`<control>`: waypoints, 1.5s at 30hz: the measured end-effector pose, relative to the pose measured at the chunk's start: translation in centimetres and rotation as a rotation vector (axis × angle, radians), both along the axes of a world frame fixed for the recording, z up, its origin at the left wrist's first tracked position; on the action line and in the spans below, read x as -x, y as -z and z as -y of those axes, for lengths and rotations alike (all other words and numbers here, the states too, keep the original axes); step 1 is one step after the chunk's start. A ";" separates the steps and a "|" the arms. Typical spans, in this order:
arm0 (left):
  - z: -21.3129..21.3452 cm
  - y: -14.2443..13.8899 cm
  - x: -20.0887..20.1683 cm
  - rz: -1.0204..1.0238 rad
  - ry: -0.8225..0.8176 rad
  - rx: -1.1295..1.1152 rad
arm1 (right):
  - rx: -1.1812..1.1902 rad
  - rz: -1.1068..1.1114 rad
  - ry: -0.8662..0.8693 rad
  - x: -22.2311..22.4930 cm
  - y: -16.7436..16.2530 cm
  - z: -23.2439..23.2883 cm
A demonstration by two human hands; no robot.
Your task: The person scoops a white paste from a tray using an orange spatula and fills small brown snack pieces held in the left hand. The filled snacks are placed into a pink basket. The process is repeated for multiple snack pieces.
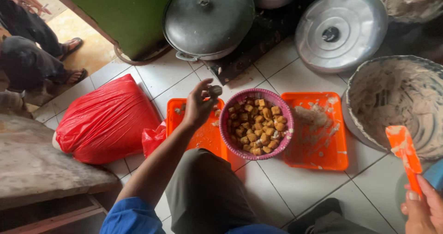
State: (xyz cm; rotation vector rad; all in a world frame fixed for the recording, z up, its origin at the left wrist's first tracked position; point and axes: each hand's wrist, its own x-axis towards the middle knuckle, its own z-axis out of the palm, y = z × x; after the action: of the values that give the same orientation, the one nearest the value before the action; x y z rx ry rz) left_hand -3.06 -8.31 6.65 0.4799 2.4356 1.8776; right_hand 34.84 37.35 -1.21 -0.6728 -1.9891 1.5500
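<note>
1. Just then my left hand (199, 105) was raised near the centre of the frame, its grip pinched shut on a small filled piece (214, 91) held at the fingertips.
2. That piece hung above the gap between the left orange tray (203, 137) and the purple basket (226, 123), close to the basket's upper left rim.
3. At the lower right edge my right hand (422, 211) was clenched around the handle of an orange spatula (404, 151), whose blade pointed up the frame and was smeared with pale paste.
4. The basket sat mid-frame on the tiled floor (300, 188), full of browned tofu cubes (258, 125), overlapping both orange trays.
5. The right orange tray (323, 155), just right of the basket, carried smears of the same pale paste.
6. A large basin of pale paste (397, 100) filled the right side of the frame, touching that tray's right edge.
7. Along the top stood a dark lidded pot (207, 19) and, to its right, a shiny metal lid (341, 28) lying flat.
8. A bulging red plastic bag (106, 121) lay at the left, just beside the left tray.
9. In the upper left corner another person's sandalled feet (71, 61) rested on a yellowish floor.
</note>
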 end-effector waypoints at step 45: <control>-12.0 1.5 -1.1 -0.233 0.209 0.352 | 0.234 0.145 -0.073 1.7 -14.1 -3.0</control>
State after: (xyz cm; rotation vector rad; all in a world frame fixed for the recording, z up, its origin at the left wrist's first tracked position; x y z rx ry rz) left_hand -1.96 3.65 5.12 0.9280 2.6538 1.3426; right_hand 33.16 40.38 12.86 -0.8341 -1.9722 1.8446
